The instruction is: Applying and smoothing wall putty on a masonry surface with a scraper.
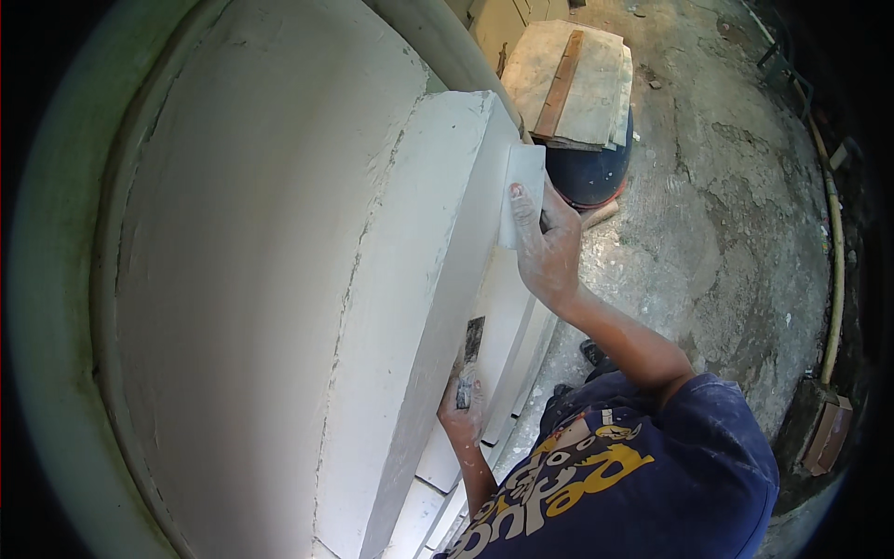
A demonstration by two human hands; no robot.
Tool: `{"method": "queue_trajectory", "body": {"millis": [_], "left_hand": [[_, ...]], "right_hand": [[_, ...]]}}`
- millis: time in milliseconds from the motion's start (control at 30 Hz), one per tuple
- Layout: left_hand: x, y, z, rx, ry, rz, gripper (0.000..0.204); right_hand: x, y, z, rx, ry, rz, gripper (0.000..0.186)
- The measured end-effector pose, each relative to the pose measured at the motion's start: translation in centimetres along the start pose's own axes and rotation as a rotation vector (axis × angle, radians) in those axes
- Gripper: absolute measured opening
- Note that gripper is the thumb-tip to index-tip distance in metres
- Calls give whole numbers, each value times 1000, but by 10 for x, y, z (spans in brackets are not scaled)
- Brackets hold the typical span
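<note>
Gripped in my right hand [551, 247] is a flat, pale rectangular plate [527, 182], its edge against the side of a white plastered ledge [410, 270]. My thumb lies along its face, and white dust coats the fingers. Lower and closer to my body, my left hand [462, 415] is closed around a scraper [473, 340] with a dark, smeared blade pointing away from me. The scraper is beside the underside of the ledge. Part of the left fingers is hidden behind its handle.
Pale wall boards with dark gaps [433, 470] run below the ledge. Beyond my right hand, a dark round tub [591, 172] carries stacked boards [591, 74] and a brown wooden strip [562, 84]. Stained concrete floor [717, 214] spreads right, with a long pole [834, 279] along its edge.
</note>
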State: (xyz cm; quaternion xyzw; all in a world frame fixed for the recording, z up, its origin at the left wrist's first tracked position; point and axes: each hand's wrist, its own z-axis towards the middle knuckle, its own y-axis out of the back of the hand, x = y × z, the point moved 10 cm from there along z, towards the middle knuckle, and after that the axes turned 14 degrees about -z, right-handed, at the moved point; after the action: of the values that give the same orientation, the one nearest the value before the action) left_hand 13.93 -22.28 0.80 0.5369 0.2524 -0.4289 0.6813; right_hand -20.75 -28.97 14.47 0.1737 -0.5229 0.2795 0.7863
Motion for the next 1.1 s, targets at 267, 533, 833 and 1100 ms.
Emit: {"method": "queue_trajectory", "body": {"millis": [267, 533, 833, 1100], "left_hand": [[1, -3, 1, -44, 60, -123, 18], [4, 3, -1, -41, 0, -12, 17], [1, -1, 2, -43, 68, -63, 22], [3, -1, 2, -52, 65, -84, 21]], "right_hand": [[-17, 11, 88, -103, 19, -10, 32], [1, 8, 17, -127, 103, 1, 32], [-23, 1, 14, -85, -21, -4, 31], [-49, -16, 73, 150, -190, 66, 40]]}}
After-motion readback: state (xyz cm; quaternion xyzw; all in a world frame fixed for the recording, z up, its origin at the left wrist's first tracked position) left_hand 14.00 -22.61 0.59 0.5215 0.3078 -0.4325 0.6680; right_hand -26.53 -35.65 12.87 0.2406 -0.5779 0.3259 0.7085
